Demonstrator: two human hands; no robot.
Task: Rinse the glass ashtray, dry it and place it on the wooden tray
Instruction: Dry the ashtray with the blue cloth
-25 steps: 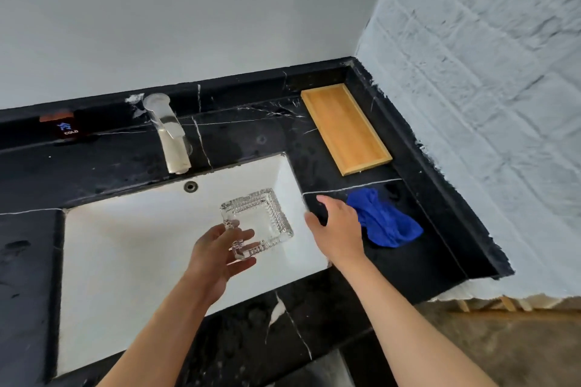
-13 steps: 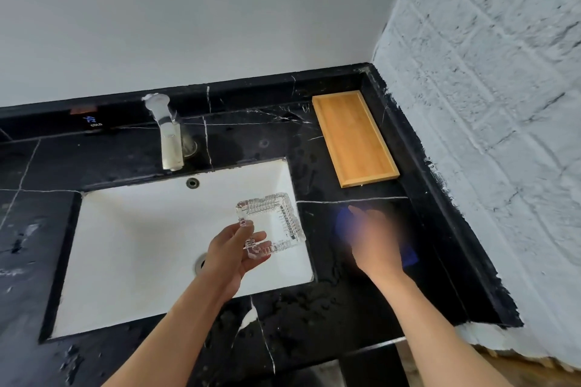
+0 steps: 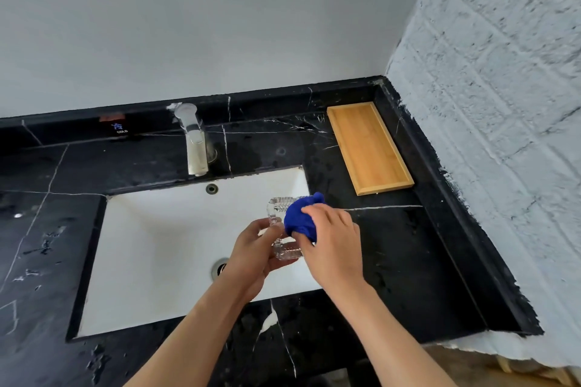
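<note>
Over the sink point(image 3: 151, 248), left hand point(image 3: 254, 253) grips the glass ashtray point(image 3: 279, 229); right hand point(image 3: 333, 242) presses a bunched blue cloth point(image 3: 300, 218) into it. Wooden tray point(image 3: 367, 148) sits on the desk point(image 3: 408, 254), well apart.

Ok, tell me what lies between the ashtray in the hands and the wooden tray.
Head view: only bare black marble counter lies between the glass ashtray and the wooden tray.

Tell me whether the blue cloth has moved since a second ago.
Yes. The cloth left the counter below the tray and now sits leftward over the sink, in the right hand.
</note>
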